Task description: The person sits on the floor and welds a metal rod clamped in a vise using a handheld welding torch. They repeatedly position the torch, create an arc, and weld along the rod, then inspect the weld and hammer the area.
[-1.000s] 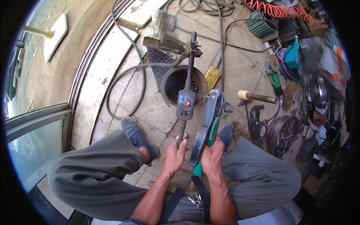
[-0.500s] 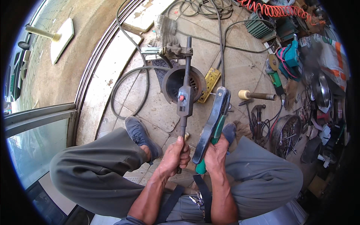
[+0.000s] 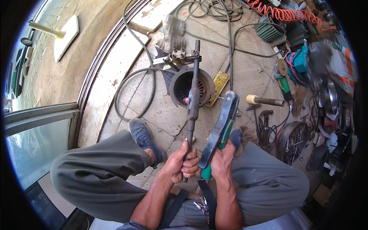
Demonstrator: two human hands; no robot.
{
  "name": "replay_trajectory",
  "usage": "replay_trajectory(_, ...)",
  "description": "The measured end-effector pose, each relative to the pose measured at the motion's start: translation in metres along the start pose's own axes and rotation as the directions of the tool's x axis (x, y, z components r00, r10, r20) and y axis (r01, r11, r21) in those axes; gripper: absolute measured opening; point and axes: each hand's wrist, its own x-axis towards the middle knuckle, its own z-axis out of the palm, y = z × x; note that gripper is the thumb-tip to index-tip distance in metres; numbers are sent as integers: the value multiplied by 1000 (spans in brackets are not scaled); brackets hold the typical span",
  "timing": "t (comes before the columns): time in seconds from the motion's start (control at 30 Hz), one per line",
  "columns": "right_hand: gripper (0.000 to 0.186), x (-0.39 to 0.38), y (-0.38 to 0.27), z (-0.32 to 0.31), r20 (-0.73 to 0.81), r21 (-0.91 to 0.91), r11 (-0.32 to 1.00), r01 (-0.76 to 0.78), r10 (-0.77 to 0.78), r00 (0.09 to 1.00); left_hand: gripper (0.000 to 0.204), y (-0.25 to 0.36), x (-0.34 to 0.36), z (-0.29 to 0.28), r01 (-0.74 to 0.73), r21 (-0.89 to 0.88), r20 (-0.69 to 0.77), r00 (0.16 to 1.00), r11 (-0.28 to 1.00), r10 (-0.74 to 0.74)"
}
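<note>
My left hand (image 3: 180, 163) grips the lower end of a long dark steel bar tool (image 3: 193, 107) with a thicker middle and a small red spot on it. Its far end passes a metal clamp (image 3: 178, 55) over a round rusty metal housing (image 3: 180, 92) with slots inside. My right hand (image 3: 221, 161) is closed on the green handle (image 3: 205, 172) of a black, slightly curved flat object (image 3: 218, 126), seen nearly edge-on. A yellow slotted block (image 3: 218, 82) lies beside the housing. A metal tube with a pale end (image 3: 268, 101) lies to the right.
Hoses and cables (image 3: 143, 111) cross the tiled floor. A green grinder (image 3: 283, 86), teal machine (image 3: 298, 61), orange coiled hose (image 3: 283, 11), hammer (image 3: 264, 120) and assorted scrap lie right. At left are a door track (image 3: 90, 76), glass panel (image 3: 38, 149) and pale stand (image 3: 67, 36).
The bar has turned on its long axis, its thicker middle now seen more from the side. My left hand's fingers have wrapped further round it, and the clamp has tilted with it.
</note>
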Motion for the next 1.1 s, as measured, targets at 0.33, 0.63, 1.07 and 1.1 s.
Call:
replay_trajectory(0.33,6,-1,-5,4,1,-4,1000,21,-21,1000,54,0,0,-1,15,-20,23,1000,1000,-15)
replay_trajectory(0.63,9,4,12,-6,-12,-80,996,-43,42,999,53,-8,12,-5,-115,430,-272,929,896,250)
replay_trajectory(1.07,18,33,77,-31,-103,131,974,-183,197,975,53,-13,37,-28,-185,793,-260,758,580,598)
replay_trajectory(1.1,20,35,70,-29,-101,196,960,-202,224,969,54,-13,40,-32,-179,806,-268,740,565,617)
